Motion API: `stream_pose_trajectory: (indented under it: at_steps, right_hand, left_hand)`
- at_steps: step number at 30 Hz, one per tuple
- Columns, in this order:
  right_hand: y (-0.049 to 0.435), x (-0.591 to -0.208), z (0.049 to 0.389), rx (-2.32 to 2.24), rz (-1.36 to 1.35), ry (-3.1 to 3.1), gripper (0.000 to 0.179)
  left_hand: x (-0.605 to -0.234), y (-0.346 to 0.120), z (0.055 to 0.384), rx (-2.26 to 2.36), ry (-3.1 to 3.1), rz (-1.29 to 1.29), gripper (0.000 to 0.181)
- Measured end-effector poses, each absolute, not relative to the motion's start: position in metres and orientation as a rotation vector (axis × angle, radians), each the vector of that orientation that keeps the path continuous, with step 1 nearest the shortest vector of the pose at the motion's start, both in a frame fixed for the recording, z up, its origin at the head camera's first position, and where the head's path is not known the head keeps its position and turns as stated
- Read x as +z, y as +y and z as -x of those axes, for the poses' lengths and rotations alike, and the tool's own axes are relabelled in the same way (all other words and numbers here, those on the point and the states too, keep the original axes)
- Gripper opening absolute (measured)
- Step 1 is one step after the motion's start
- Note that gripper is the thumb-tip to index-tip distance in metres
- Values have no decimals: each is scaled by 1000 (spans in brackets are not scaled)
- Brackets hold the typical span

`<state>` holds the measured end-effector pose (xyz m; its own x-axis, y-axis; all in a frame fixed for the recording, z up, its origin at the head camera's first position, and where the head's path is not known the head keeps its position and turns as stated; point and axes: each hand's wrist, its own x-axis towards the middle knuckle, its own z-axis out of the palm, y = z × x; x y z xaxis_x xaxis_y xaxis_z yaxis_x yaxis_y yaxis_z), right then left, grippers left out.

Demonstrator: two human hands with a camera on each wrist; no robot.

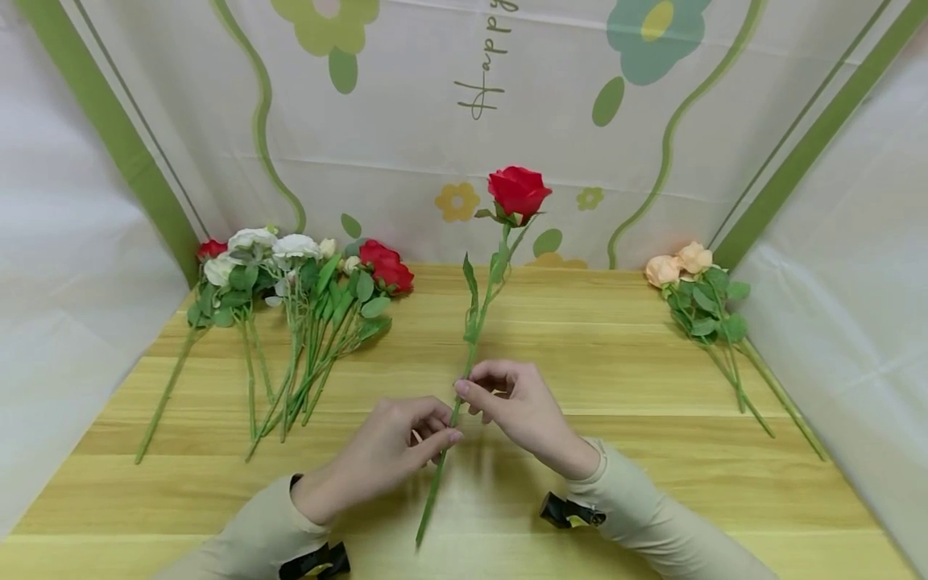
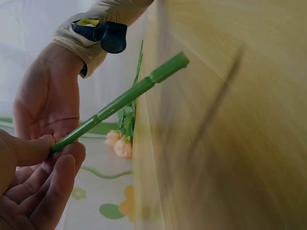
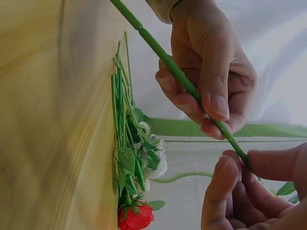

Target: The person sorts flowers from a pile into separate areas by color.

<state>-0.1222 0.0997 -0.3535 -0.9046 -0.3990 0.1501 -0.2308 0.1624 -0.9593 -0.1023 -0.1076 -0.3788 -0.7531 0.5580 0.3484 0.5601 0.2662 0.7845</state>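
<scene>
A single red rose (image 1: 518, 193) stands tilted over the middle of the table, its bloom up and away from me. Its long green stem (image 1: 432, 495) carries a few leaves and slants down towards me. My left hand (image 1: 391, 443) pinches the stem between thumb and fingers below the leaves. Just above it, my right hand (image 1: 518, 407) also pinches the stem with thumb and fingertips. In the left wrist view the bare lower end of the stem (image 2: 124, 98) sticks out past my left hand (image 2: 36, 187), above the tabletop.
On the left of the wooden table (image 1: 551, 362) lie several white roses (image 1: 250, 242) and red ones (image 1: 387, 266), stems towards me. Peach roses (image 1: 677, 266) lie at the right. A printed cloth (image 1: 406, 121) hangs behind, with white cloth at both sides.
</scene>
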Motion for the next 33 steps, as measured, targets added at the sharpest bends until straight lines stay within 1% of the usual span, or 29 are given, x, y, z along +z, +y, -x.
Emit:
stream_pose_trajectory:
  at_steps: [3,15,21,25,28,33]
  right_hand:
    - [99,-353,121,-1844,642,2291,11]
    - [102,-351,123,-1804,662,2318,13]
    - [112,-351,127,-1762,682,2353,13]
    - [126,-354,138,-1718,674,2403,13]
    - [141,-357,150,-1700,614,2456,13]
    - [177,-358,171,-1617,422,2496,13]
  left_hand:
    - [-378,-108,102,-1531,-2499,1111,7]
    - [-374,-113,105,-1446,-2559,1129,4]
    - [-374,-120,109,-1340,-2696,914,5]
    - [-373,-126,116,-1268,-2761,763,5]
    - [-368,-134,121,-1207,-2785,689,7]
    - [-360,-146,127,-1153,-2816,622,10]
